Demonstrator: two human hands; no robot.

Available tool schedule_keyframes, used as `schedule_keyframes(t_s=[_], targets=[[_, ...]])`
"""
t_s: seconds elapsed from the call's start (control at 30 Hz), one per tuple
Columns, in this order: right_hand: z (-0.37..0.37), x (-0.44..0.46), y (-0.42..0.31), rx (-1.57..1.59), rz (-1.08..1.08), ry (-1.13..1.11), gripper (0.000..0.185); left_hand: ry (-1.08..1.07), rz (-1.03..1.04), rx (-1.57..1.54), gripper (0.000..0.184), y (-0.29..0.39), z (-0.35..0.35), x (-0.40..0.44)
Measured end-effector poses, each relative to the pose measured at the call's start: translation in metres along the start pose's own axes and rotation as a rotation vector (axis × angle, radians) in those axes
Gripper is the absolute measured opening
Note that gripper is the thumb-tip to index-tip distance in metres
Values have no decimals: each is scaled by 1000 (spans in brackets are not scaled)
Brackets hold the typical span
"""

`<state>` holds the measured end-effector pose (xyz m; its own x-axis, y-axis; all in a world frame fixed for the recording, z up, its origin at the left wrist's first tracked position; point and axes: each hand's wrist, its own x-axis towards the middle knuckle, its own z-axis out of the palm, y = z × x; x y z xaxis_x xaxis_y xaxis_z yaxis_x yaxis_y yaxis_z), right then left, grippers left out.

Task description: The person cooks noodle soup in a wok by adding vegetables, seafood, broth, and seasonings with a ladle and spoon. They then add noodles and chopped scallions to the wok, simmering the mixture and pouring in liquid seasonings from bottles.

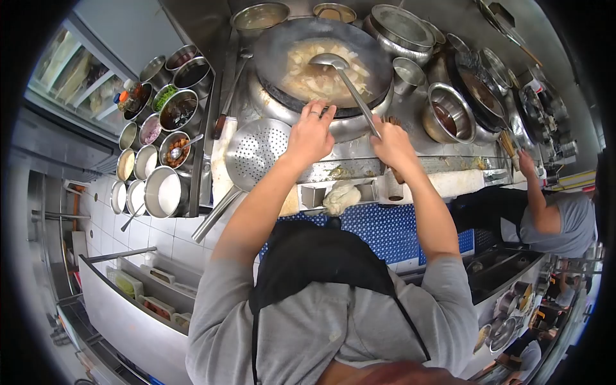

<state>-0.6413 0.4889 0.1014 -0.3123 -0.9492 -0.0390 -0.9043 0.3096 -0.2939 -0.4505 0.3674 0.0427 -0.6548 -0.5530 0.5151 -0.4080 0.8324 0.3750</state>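
Observation:
In the head view a large dark wok (273,61) sits on a round metal burner ring. It holds a pale, steaming liquid with many light slices (301,64). My left hand (312,131) is at the wok's near rim, its fingers bent over the edge, the fingertips partly hidden. My right hand (393,146) is closed round the handle of a metal ladle (350,83). The ladle's bowl rests among the slices in the wok. Left of my left forearm, a perforated skimmer (253,154) lies on the counter, its handle sticking out over the front edge.
Metal pots of seasonings (168,192) crowd the left side. A steel bowl with brown liquid (447,114) and a lidded pot (401,29) stand to the right. A crumpled cloth (342,197) lies at the counter front. Another person (558,215) works at the far right beside a second wok (475,90).

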Motion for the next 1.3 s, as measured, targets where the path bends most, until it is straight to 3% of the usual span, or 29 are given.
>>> schedule_keyframes(t_s=[0.3,0.4,0.5,0.77,0.83,0.93,1.1,1.2,1.3], targets=[[21,21,6,-132,-42,100,57,3,-6,21,58,4,0,1],[16,6,12,-3,68,20,56,2,-9,20,58,4,-2,1],[2,-30,-3,-47,12,-57,54,38,8,18,57,4,1,1],[7,3,17,78,62,87,50,39,31,56,59,0,-1,8],[-2,14,8,195,99,46,49,62,38,87,34,-1,1,20],[-13,48,-16,210,40,68,47,46,18,66,16,-4,16,39],[23,124,-24,73,-58,146,47,-18,14,-51,15,-23,31,44],[28,103,-17,-16,-118,90,54,-14,18,-98,16,-31,42,44],[-9,63,-9,129,-92,26,56,-12,-6,-38,16,-24,37,42]])
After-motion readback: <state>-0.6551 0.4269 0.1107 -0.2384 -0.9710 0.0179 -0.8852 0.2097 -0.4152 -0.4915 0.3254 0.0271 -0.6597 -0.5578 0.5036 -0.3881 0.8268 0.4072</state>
